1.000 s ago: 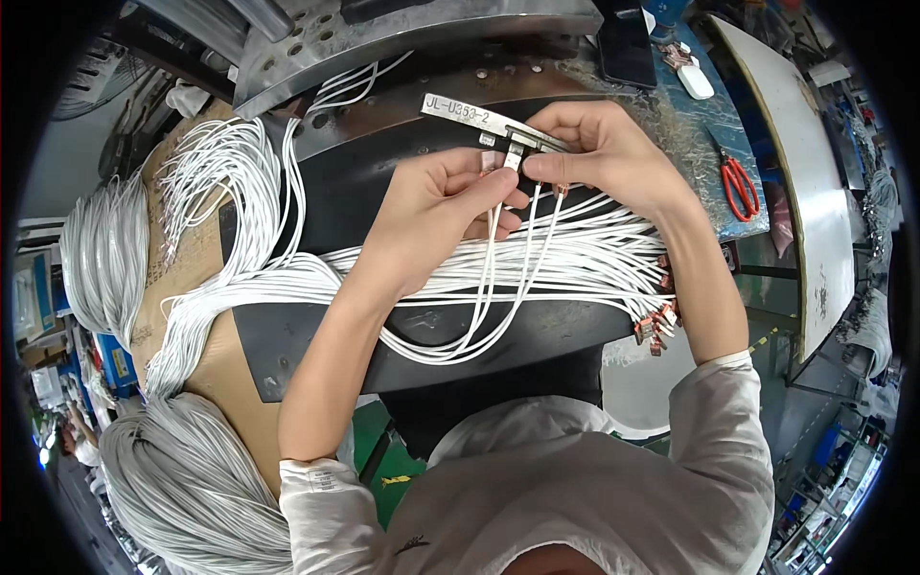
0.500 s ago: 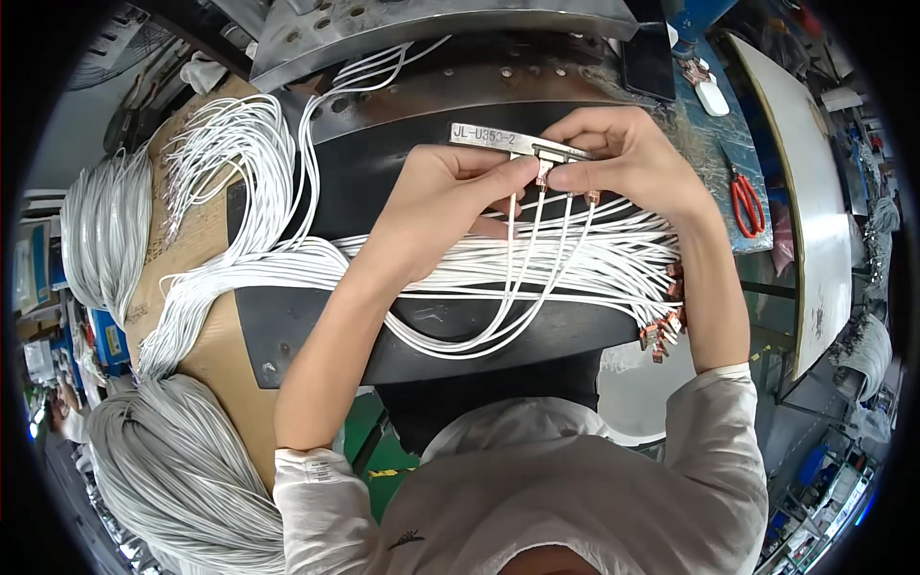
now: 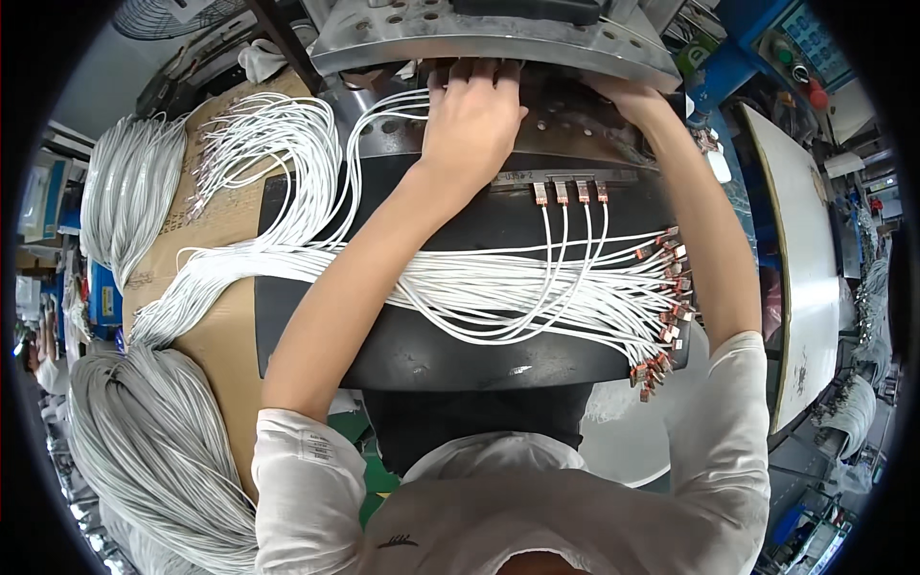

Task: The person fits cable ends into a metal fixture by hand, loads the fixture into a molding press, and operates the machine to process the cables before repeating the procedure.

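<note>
My left hand (image 3: pixel 472 117) reaches in beneath the front edge of a thick metal plate (image 3: pixel 479 50). Its fingertips vanish into the shadow there, so its grip cannot be told. Beside it, white cables (image 3: pixel 383 110) run under the plate. Further right, my right hand (image 3: pixel 628 96) is also under the plate, its fingers hidden. A narrow metal bar (image 3: pixel 628 176) lies on the black work surface below the hands. Several white cables with metal and copper-coloured connectors (image 3: pixel 584 192) are lined up along it, apart from both hands.
A wide bundle of white cables (image 3: pixel 498 283) crosses the black surface (image 3: pixel 431 369), connector ends (image 3: pixel 661 364) at the right. Coiled cables (image 3: pixel 158 450) lie at the left by brown cardboard (image 3: pixel 206 359). At the right stand a pale board (image 3: pixel 800 287) and a control panel (image 3: pixel 815 43).
Both hands have let go of the metal bar and moved forward under the plate. The bar with its cables now lies on the black surface. The view has shifted slightly.
</note>
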A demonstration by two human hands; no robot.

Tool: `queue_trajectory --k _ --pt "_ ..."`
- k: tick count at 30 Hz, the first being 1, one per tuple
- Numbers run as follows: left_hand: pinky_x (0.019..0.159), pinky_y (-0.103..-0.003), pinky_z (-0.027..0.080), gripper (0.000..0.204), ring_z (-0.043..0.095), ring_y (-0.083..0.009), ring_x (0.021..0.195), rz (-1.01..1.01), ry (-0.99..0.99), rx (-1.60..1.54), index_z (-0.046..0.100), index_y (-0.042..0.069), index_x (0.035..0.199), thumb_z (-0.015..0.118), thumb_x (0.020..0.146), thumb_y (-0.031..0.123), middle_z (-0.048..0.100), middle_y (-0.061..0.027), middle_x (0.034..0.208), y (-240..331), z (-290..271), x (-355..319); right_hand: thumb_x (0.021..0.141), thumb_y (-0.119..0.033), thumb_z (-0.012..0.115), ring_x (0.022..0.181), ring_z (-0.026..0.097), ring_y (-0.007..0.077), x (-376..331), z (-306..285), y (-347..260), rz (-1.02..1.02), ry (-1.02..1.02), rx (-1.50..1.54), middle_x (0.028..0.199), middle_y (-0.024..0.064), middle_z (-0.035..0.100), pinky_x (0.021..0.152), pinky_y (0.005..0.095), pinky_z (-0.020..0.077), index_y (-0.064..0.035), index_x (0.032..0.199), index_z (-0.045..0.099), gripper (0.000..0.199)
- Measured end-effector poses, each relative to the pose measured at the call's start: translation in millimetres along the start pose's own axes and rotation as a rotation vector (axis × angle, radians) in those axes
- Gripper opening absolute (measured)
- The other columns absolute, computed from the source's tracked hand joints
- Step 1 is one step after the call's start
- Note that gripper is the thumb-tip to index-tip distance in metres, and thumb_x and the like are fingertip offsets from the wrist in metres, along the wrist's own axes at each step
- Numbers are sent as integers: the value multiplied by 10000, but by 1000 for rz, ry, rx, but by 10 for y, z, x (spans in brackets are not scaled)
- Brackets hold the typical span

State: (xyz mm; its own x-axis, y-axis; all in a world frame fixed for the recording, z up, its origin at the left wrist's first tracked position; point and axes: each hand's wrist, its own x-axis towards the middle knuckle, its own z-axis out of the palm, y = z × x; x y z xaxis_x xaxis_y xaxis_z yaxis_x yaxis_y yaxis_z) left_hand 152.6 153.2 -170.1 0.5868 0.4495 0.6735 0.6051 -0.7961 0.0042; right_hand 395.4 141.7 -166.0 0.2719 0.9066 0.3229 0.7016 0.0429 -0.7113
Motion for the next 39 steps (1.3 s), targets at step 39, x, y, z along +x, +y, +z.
queue_trajectory --k 39 --pt "873 -450 456 433 591 -325 1044 58 -250 -518 639 -1 1140 720 862 322 623 -150 1105 898 -1050 -705 922 -77 651 883 600 190 -1173 -751 -515 -194 -509 -450 1061 109 662 823 329 485 20 1110 656 212"
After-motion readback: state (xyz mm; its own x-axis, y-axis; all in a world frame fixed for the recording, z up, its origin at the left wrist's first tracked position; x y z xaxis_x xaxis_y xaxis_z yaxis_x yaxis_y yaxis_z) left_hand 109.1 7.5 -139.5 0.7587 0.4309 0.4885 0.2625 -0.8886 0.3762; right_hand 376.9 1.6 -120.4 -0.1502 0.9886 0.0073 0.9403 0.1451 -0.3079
